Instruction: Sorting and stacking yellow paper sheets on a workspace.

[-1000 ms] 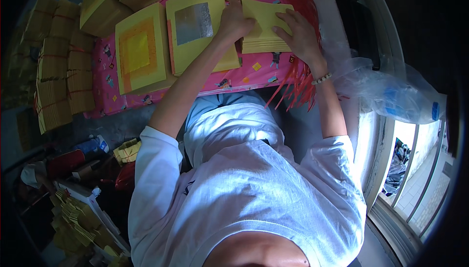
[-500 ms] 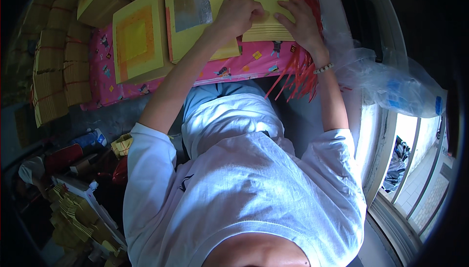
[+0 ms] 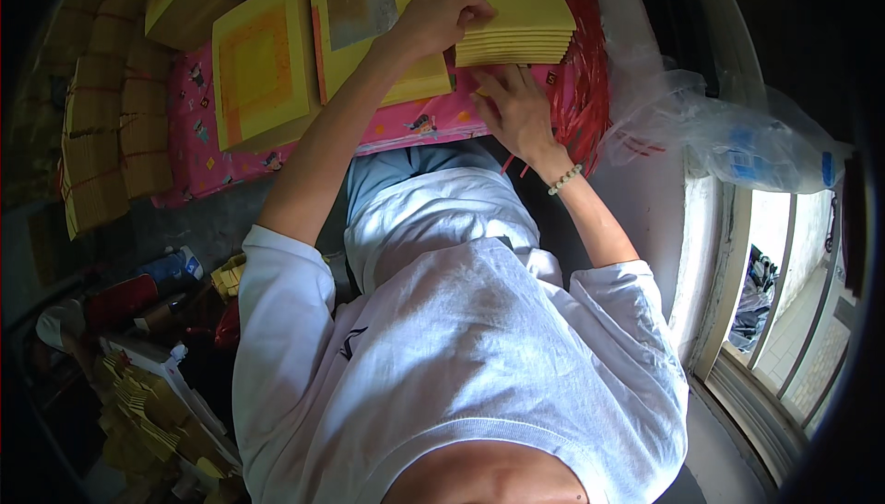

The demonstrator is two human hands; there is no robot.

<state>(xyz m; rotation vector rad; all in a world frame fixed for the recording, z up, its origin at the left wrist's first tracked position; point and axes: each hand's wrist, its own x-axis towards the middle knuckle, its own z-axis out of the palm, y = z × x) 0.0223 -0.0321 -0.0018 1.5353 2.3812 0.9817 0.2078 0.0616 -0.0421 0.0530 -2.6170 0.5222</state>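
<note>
A stack of folded yellow paper (image 3: 521, 20) lies on the pink patterned cloth, its layered folded edges facing me. My left hand (image 3: 442, 17) rests at the stack's left side, fingers curled in and pressed on its corner. Just in front of the near edge is my right hand (image 3: 518, 115), thumb and fingers apart, fingertips close to the folds; whether they touch them I cannot tell. Left of the stack lies a pile of yellow sheets with a silver square (image 3: 361, 11). Farther left is another pile with an orange and yellow square (image 3: 261, 66).
Red plastic strips (image 3: 585, 61) hang at the cloth's right edge. A clear plastic bag (image 3: 737, 140) is beyond them, near the barred opening. Tied paper bundles (image 3: 97, 98) are stacked at the far left. More yellow paper (image 3: 152, 403) lies low on the left.
My right hand has left the top right of the folded stack and come down toward me to its near edge. My left hand stays at the stack's left side.
</note>
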